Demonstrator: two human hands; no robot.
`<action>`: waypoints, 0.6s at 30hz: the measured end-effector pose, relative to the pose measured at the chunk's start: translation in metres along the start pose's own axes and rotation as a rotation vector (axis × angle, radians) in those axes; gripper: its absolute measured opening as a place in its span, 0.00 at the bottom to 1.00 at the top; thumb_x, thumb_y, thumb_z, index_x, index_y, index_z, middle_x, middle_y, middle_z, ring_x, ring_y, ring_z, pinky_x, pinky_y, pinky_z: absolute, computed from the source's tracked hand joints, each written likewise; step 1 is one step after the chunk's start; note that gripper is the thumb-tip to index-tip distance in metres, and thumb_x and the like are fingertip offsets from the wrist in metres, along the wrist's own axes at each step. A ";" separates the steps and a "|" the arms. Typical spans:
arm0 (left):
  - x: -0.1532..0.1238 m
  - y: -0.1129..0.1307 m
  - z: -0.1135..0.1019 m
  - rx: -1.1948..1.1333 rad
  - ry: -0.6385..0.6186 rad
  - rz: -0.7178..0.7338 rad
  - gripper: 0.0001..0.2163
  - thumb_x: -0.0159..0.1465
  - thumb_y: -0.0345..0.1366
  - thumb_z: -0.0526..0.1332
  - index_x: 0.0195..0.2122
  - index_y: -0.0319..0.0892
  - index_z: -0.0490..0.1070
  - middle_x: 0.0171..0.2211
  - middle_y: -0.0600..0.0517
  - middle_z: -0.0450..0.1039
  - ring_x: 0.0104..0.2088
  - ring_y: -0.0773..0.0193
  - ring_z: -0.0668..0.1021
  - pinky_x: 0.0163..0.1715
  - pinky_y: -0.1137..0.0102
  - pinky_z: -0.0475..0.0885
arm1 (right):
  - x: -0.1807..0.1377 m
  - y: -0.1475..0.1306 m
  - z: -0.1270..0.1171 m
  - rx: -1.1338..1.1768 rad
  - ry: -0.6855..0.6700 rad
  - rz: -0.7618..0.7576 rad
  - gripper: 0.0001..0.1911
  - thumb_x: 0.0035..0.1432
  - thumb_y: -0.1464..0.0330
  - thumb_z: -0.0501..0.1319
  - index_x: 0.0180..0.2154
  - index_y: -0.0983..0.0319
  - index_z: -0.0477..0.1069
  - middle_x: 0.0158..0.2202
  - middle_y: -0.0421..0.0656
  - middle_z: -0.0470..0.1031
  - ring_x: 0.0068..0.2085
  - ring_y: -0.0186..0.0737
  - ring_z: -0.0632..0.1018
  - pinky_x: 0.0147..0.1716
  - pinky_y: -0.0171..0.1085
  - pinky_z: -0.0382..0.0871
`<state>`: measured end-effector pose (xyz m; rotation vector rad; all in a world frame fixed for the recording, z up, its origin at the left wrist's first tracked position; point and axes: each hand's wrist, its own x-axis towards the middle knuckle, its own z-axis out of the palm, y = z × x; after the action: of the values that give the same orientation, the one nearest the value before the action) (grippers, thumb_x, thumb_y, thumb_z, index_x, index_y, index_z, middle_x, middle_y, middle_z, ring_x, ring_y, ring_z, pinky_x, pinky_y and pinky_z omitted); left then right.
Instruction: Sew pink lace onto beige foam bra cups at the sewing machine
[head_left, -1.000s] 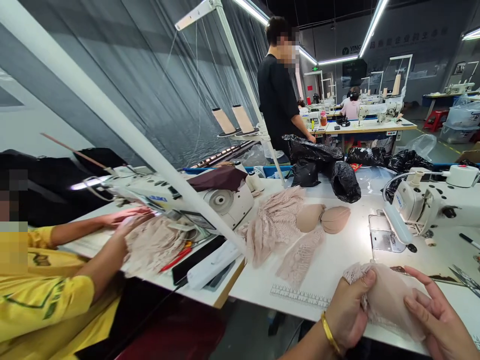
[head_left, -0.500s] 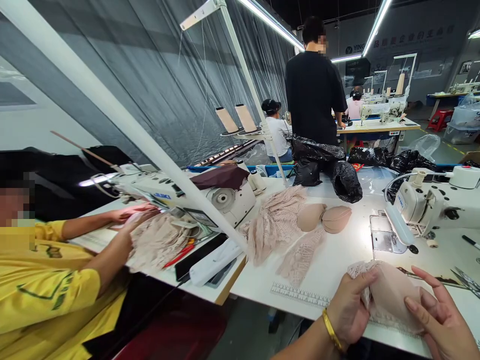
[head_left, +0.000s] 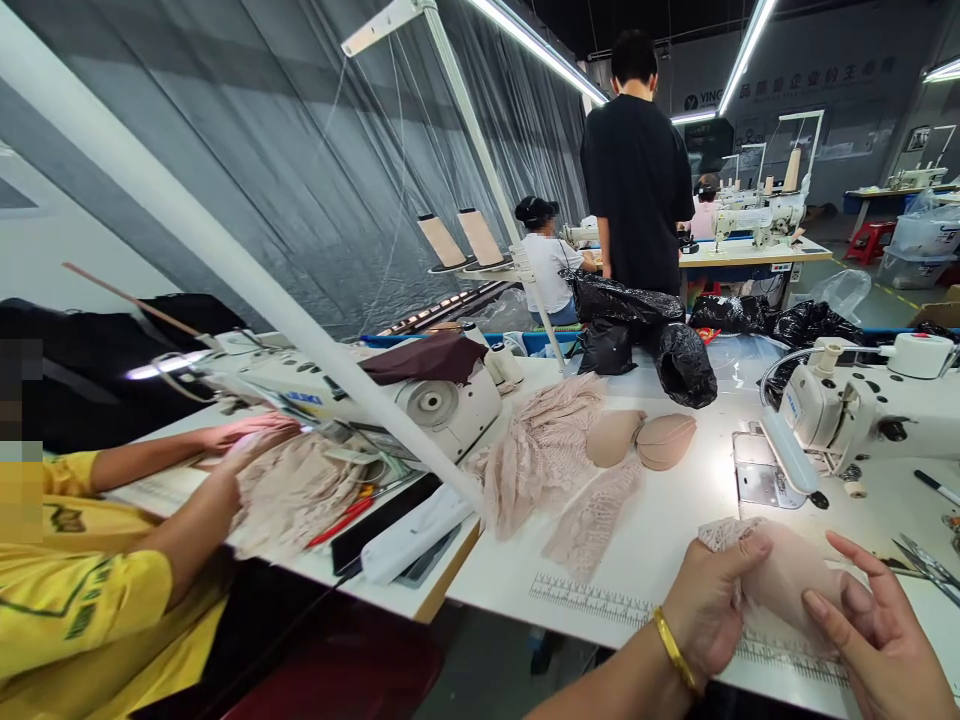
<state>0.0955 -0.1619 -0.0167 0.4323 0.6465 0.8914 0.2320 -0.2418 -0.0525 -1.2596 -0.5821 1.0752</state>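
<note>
In the head view, at the lower right of the frame, the left hand (head_left: 709, 625) is closed on the left end of a beige cup (head_left: 787, 585), its thumb lying on the lace edge and the other fingers curled below. The right hand (head_left: 874, 640) grips the right end with thumb and forefinger, the other fingers loosely spread. The cup is just above the near edge of the white table (head_left: 697, 500). Behind it, at the right, stands a sewing machine (head_left: 862, 410); two loose cups (head_left: 641, 440) and a lace pile (head_left: 540, 450) lie in the centre, well apart from the hands. At the lower left a co-worker's hand (head_left: 225, 480) rests on lace fabric (head_left: 300, 490)
</note>
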 end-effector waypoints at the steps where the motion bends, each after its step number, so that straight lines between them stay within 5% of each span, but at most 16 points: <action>1: 0.002 0.001 0.001 0.004 -0.002 0.002 0.26 0.46 0.39 0.84 0.44 0.34 0.84 0.39 0.40 0.85 0.43 0.49 0.84 0.48 0.61 0.78 | -0.001 0.000 0.000 -0.006 -0.016 0.007 0.45 0.53 0.51 0.77 0.68 0.47 0.62 0.41 0.40 0.81 0.43 0.46 0.83 0.47 0.43 0.78; 6: 0.001 0.036 0.003 0.094 -0.110 0.002 0.21 0.49 0.43 0.82 0.40 0.37 0.84 0.39 0.44 0.83 0.42 0.54 0.83 0.49 0.64 0.75 | 0.005 0.004 -0.019 -0.137 -0.194 -0.036 0.48 0.56 0.51 0.74 0.72 0.48 0.57 0.30 0.34 0.74 0.32 0.39 0.75 0.37 0.38 0.71; 8: -0.002 0.061 0.004 0.314 -0.341 -0.039 0.25 0.48 0.46 0.81 0.45 0.40 0.84 0.42 0.44 0.83 0.47 0.49 0.82 0.53 0.61 0.74 | 0.016 -0.001 -0.030 -0.265 -0.195 -0.125 0.42 0.59 0.51 0.72 0.70 0.48 0.62 0.32 0.37 0.76 0.33 0.41 0.76 0.39 0.39 0.72; 10: 0.000 0.082 0.007 0.741 -0.670 -0.076 0.20 0.50 0.44 0.79 0.43 0.45 0.85 0.44 0.46 0.83 0.49 0.46 0.82 0.56 0.58 0.71 | 0.037 -0.012 -0.037 -0.486 -0.238 -0.342 0.23 0.64 0.52 0.68 0.59 0.48 0.75 0.39 0.42 0.80 0.39 0.45 0.79 0.43 0.41 0.74; 12: 0.012 0.092 0.009 1.172 -0.967 0.074 0.06 0.53 0.35 0.75 0.32 0.48 0.84 0.42 0.49 0.84 0.47 0.46 0.82 0.58 0.56 0.67 | 0.064 -0.027 -0.040 -0.771 -0.424 -0.621 0.12 0.71 0.57 0.59 0.42 0.49 0.81 0.37 0.43 0.82 0.41 0.47 0.80 0.44 0.43 0.74; 14: 0.035 0.090 0.010 1.478 -1.144 0.343 0.08 0.51 0.26 0.71 0.23 0.48 0.79 0.40 0.48 0.84 0.46 0.45 0.82 0.60 0.53 0.62 | 0.092 -0.039 -0.039 -0.989 -0.557 -0.736 0.14 0.72 0.62 0.58 0.37 0.49 0.81 0.38 0.41 0.83 0.42 0.46 0.79 0.45 0.43 0.73; 16: 0.062 0.082 0.007 1.660 -1.228 0.515 0.09 0.48 0.23 0.70 0.22 0.46 0.77 0.41 0.47 0.84 0.45 0.45 0.82 0.59 0.51 0.61 | 0.114 -0.044 -0.036 -1.096 -0.636 -0.828 0.14 0.72 0.66 0.58 0.37 0.51 0.81 0.40 0.41 0.84 0.43 0.45 0.79 0.42 0.41 0.72; 18: 0.085 0.075 0.002 1.752 -1.263 0.542 0.08 0.50 0.25 0.71 0.24 0.46 0.78 0.43 0.47 0.84 0.44 0.46 0.82 0.56 0.52 0.62 | 0.126 -0.042 -0.036 -1.170 -0.642 -0.895 0.17 0.71 0.72 0.54 0.39 0.52 0.82 0.42 0.42 0.85 0.48 0.46 0.79 0.40 0.39 0.72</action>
<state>0.0929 -0.0500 0.0009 2.5559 -0.0955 0.1282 0.3295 -0.1449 -0.0463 -1.2944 -2.2348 0.2586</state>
